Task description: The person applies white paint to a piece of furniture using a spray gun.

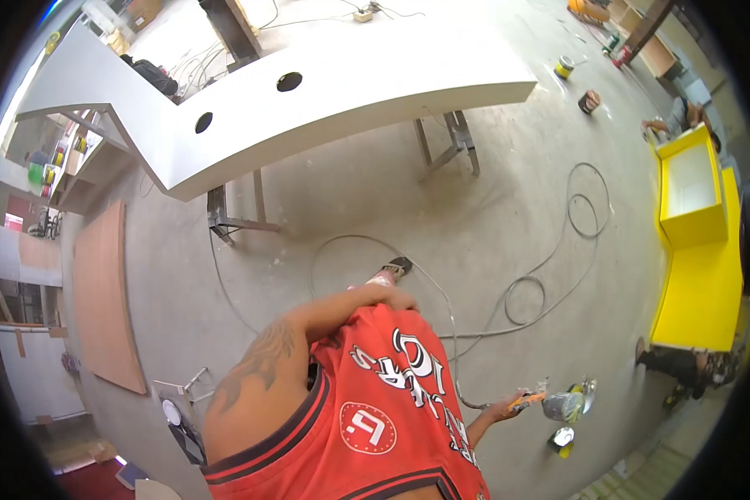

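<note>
The jersey (392,392) under my left hand (389,294) is red cloth, smooth with a slight sheen. The spray gun (558,406) in my right hand (502,408) has an orange, plastic-looking grip and a dull grey metal cup. The floor (350,208) beyond both hands is matt, rough concrete, and the grey hose (525,287) lying on it looks rubbery. Ahead of my left hand the counter (350,100) is smooth and painted white. Far right of my right hand the yellow cabinet (704,275) looks glossy.
</note>
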A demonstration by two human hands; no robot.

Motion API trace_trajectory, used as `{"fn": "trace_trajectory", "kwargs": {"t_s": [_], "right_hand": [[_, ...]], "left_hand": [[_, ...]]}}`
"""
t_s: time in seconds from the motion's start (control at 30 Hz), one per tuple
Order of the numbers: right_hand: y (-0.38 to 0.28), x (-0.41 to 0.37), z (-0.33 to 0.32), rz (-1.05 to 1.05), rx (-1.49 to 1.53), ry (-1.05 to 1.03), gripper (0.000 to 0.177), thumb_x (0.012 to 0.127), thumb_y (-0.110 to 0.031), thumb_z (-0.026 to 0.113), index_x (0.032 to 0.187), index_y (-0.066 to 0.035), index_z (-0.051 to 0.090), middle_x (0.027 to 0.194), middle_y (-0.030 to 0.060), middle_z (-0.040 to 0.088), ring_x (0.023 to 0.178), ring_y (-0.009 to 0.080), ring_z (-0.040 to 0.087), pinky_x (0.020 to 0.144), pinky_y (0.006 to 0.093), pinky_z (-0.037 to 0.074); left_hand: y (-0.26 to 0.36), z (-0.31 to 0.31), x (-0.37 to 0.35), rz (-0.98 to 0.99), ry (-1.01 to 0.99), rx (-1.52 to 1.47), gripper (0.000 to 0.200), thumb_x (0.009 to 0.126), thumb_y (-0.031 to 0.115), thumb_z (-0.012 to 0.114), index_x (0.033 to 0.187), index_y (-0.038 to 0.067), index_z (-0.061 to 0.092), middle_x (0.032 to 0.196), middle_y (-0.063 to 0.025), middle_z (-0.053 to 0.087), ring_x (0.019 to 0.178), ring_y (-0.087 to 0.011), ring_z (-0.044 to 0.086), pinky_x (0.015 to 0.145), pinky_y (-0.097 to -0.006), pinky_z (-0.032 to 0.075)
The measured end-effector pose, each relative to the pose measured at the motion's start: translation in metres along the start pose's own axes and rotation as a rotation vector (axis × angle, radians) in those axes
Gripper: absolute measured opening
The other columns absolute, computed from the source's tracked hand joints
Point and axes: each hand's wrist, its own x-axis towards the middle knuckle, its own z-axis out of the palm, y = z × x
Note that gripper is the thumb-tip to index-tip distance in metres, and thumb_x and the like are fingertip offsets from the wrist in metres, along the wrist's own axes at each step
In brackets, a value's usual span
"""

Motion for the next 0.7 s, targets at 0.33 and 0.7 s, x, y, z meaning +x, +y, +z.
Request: {"fn": "trace_trajectory", "kwargs": {"t_s": [0.33,0.7], "right_hand": [[0.039,-0.174,-0.035,0.078,0.314,0.284,0.050,0.101,-0.017,0.058,0.143,0.009,0.048,0.141,0.0241,0.057,0.117,0.0326,0.059,0.104,0.0386,0.044],[-0.067,-0.160,-0.020,0.116,0.128,0.088,0.023,0.096,-0.019,0.069,0.111,-0.002,0.065,0.080,0.0041,0.065,0.072,0.0104,0.057,0.064,0.0304,0.047]], "left_hand": [[0.030,-0.010,0.083,0.130,0.309,0.178,0.025,0.072,0.019,0.066,0.094,0.009,0.072,0.102,-0.0136,0.070,0.093,-0.0339,0.066,0.077,-0.0455,0.053],[0.305,-0.020,0.167,0.658,-0.110,0.103,0.054,0.092,0.031,0.066,0.139,0.009,0.053,0.137,-0.0157,0.058,0.124,-0.0367,0.056,0.104,-0.0445,0.046]]}}
